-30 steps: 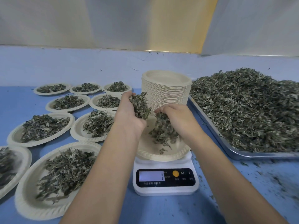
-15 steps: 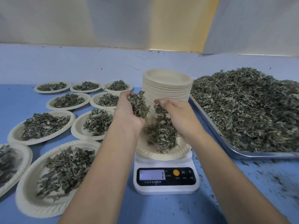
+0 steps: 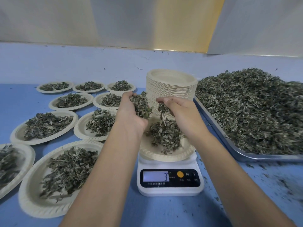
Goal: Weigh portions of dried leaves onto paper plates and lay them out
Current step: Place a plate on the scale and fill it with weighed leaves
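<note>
A white digital scale (image 3: 169,181) stands in front of me with a paper plate (image 3: 180,154) on top. A small heap of dried leaves (image 3: 164,134) lies in that plate. My left hand (image 3: 131,112) hovers over the plate's left side and holds a clump of dried leaves (image 3: 141,104) in its curled fingers. My right hand (image 3: 178,112) is above the plate and pinches a few leaves (image 3: 162,108) that hang down towards the heap. The display shows a 3.
Several filled paper plates (image 3: 44,126) lie in rows on the blue table at the left. A tall stack of empty plates (image 3: 172,86) stands behind the scale. A metal tray (image 3: 229,145) heaped with dried leaves (image 3: 255,110) fills the right side. Leaf crumbs dot the table.
My right hand has risen off the plate and let most of its leaves fall, so the heap on the plate has grown. My left hand has stayed in place with its clump.
</note>
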`<action>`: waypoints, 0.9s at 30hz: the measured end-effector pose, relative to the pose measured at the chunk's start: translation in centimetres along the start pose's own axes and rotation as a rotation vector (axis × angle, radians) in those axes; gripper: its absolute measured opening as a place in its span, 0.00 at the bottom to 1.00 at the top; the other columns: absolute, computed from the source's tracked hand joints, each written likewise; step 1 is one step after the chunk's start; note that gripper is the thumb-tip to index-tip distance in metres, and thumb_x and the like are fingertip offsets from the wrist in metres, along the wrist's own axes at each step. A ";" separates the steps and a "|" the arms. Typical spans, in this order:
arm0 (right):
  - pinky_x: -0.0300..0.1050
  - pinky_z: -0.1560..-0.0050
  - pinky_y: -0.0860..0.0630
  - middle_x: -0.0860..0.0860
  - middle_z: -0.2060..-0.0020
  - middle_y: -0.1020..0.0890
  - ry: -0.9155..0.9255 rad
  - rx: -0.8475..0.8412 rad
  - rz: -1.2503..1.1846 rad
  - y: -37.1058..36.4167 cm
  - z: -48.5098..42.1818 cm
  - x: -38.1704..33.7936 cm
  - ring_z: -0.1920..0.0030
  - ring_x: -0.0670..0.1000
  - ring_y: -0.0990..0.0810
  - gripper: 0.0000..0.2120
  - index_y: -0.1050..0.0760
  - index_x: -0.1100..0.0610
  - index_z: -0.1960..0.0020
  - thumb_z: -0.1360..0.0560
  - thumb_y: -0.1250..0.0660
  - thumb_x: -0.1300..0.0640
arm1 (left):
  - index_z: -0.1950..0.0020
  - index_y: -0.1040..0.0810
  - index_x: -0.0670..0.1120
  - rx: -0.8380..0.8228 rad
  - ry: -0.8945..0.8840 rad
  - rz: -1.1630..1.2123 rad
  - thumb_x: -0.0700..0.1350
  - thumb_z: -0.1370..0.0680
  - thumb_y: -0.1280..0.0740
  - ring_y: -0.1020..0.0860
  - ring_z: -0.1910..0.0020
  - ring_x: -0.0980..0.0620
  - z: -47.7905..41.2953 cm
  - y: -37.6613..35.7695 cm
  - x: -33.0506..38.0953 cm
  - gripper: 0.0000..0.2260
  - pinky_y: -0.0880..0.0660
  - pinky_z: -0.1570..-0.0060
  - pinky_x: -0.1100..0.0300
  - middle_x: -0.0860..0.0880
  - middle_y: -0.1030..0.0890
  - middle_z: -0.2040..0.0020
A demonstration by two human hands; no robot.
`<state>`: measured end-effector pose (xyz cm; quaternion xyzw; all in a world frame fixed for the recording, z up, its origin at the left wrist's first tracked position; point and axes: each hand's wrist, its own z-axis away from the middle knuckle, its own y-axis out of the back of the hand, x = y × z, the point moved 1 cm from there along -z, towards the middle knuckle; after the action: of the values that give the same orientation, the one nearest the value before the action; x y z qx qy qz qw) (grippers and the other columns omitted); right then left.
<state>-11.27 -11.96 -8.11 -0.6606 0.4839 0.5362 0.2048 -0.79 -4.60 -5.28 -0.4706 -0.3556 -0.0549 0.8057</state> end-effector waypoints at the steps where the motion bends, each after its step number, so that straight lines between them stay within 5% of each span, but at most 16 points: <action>1: 0.17 0.60 0.35 0.33 0.56 0.20 0.000 0.000 -0.006 0.0 0.0 -0.1 0.60 0.23 0.27 0.12 0.18 0.50 0.47 0.20 0.40 0.56 | 0.64 0.31 0.45 0.003 0.002 -0.003 0.47 0.21 0.39 0.31 0.89 0.54 0.0 0.0 0.0 0.13 0.31 0.86 0.63 0.49 0.28 0.84; 5: 0.21 0.56 0.31 0.44 0.51 0.16 0.007 0.010 -0.033 -0.1 0.0 -0.3 0.54 0.33 0.22 0.12 0.19 0.52 0.47 0.19 0.41 0.57 | 0.63 0.31 0.45 0.016 0.006 -0.007 0.48 0.21 0.38 0.30 0.88 0.53 -0.2 0.1 -0.1 0.12 0.31 0.86 0.63 0.49 0.27 0.83; 11: 0.28 0.52 0.29 0.47 0.54 0.15 0.014 0.012 -0.051 -0.3 0.0 -0.4 0.48 0.40 0.20 0.12 0.20 0.51 0.50 0.19 0.43 0.57 | 0.62 0.31 0.45 0.012 0.004 -0.001 0.48 0.21 0.39 0.30 0.88 0.54 -0.4 0.1 -0.3 0.11 0.31 0.85 0.64 0.50 0.27 0.83; 18: 0.47 0.40 0.28 0.49 0.55 0.14 -0.028 0.010 -0.114 -0.4 -0.1 -0.3 0.48 0.48 0.18 0.15 0.18 0.51 0.55 0.19 0.42 0.54 | 0.63 0.31 0.44 -0.003 0.005 0.029 0.47 0.20 0.41 0.30 0.88 0.54 0.0 0.0 -0.3 0.13 0.31 0.87 0.61 0.48 0.27 0.83; 27: 0.44 0.40 0.28 0.46 0.57 0.14 -0.047 -0.037 -0.120 -0.5 0.3 -0.6 0.53 0.41 0.17 0.18 0.16 0.55 0.54 0.19 0.43 0.51 | 0.65 0.30 0.47 0.049 0.020 0.012 0.49 0.21 0.38 0.29 0.85 0.55 -0.7 0.4 -0.4 0.13 0.34 0.80 0.71 0.51 0.27 0.83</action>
<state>-10.96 -11.27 -7.75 -0.6792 0.4284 0.5472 0.2359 -0.56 -5.06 -6.03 -0.4524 -0.3460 -0.0461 0.8206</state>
